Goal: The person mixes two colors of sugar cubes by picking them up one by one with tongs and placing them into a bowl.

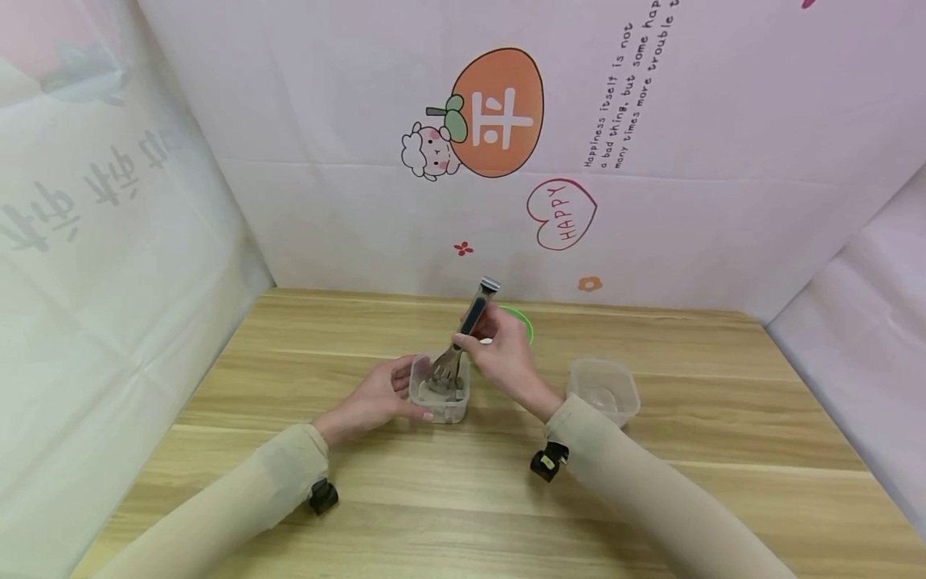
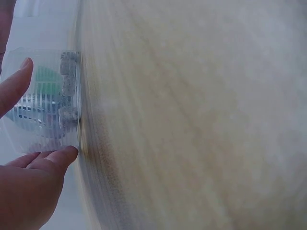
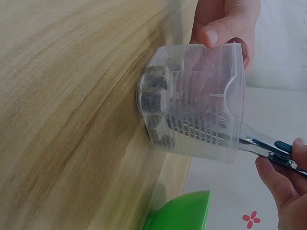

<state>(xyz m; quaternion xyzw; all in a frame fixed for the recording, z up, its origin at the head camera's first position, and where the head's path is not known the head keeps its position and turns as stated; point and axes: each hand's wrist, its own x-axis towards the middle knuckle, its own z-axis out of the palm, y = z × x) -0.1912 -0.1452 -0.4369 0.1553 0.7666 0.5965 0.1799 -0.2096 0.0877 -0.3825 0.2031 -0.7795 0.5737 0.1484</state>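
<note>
A small clear plastic box stands on the table, and my left hand grips it with the thumb at the near side and the fingers round the far side. Several grey, stone-like pieces lie along its bottom, blurred by the ribbed wall. My right hand pinches a pair of metal tongs with dark grip insets. Their slotted heads reach down into the box, low by the grey pieces. Whether a piece is between the heads I cannot tell.
Behind my right hand is a green bowl, mostly hidden by it in the head view. A second clear plastic container stands to the right, beside my right forearm. Printed white cloth hangs along the back of the wooden table.
</note>
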